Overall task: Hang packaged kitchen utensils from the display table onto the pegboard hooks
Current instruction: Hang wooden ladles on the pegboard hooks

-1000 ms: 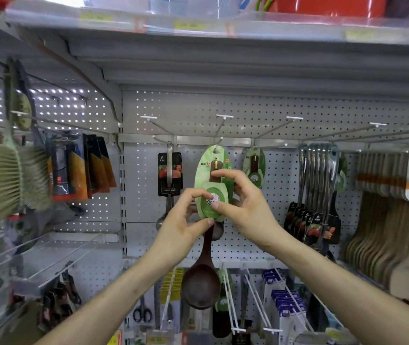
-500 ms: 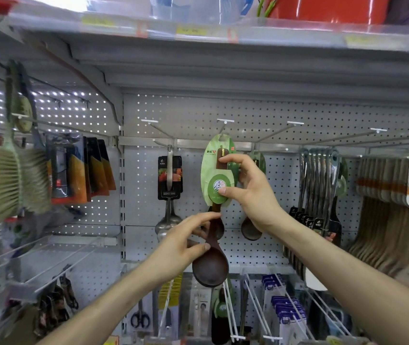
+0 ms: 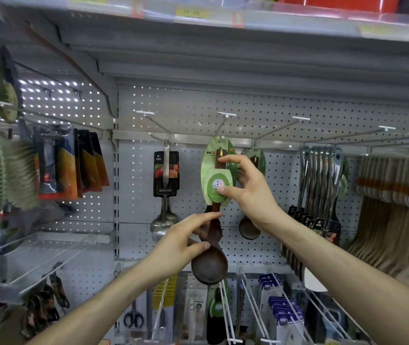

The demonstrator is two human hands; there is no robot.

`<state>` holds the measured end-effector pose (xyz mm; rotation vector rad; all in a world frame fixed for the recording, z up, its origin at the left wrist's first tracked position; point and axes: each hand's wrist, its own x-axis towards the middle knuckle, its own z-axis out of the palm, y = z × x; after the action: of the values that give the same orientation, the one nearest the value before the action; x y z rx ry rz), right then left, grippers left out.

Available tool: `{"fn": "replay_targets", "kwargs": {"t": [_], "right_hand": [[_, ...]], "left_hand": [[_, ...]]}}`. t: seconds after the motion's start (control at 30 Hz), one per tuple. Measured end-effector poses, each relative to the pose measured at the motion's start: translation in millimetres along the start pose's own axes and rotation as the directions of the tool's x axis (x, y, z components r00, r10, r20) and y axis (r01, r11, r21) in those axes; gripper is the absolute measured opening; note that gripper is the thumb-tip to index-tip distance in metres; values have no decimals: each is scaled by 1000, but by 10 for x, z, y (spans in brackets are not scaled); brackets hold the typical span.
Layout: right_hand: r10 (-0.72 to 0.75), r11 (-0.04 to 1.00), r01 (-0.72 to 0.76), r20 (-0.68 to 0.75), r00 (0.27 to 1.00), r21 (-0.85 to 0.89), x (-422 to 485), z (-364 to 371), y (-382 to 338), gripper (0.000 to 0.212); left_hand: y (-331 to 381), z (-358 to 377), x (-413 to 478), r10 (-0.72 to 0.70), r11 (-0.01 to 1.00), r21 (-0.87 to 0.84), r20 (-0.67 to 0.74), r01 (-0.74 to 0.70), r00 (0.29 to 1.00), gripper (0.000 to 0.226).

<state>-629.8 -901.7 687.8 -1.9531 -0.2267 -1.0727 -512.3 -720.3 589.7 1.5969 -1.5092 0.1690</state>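
Both hands hold wooden ladle [image 3: 210, 260] vertical, bowl down, handle up.

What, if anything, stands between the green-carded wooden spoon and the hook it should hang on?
Nothing visible does. The right hand holds the spoon by its green card, whose top is right at the hook; a neighbouring spoon hangs off to the right.

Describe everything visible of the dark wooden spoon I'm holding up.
The wooden spoon is dark brown, with a round bowl hanging lowest and a slim handle running up through a leaf-shaped green card bearing a round label. It hangs nearly upright before the pegboard. The right hand pinches the card, thumb on the label; the left hand grips the neck above the bowl. The card's top sits at a hook; whether threaded is unclear.
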Motion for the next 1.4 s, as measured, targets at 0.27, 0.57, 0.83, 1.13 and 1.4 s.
{"fn": "replay_targets", "kwargs": {"t": [0.27,0.57,0.83,1.13,1.4], "right_hand": [[41,959,-40,-3,999,-279,330,57,261,56],[26,915,-35,-26,999,-403,562,83,629,61],[99,892,-79,21,995,-445,583,61,684,69],[113,895,-75,60,992,-439,397,-61,629,78],[121,890,-51,127,985,-454,-71,-100,540,70]], "left_hand": [[-482,78,357,-5,984,179,-18,8,1000,74],[-682,191,717,-67,968,242,-11,67,998,73],[-769,189,830,-110,961,256,-10,109,994,77],[-765,212,695,-156,964,219,7,151,988,84],[-554,110,307,-177,947,260,-66,189,982,71]]}}
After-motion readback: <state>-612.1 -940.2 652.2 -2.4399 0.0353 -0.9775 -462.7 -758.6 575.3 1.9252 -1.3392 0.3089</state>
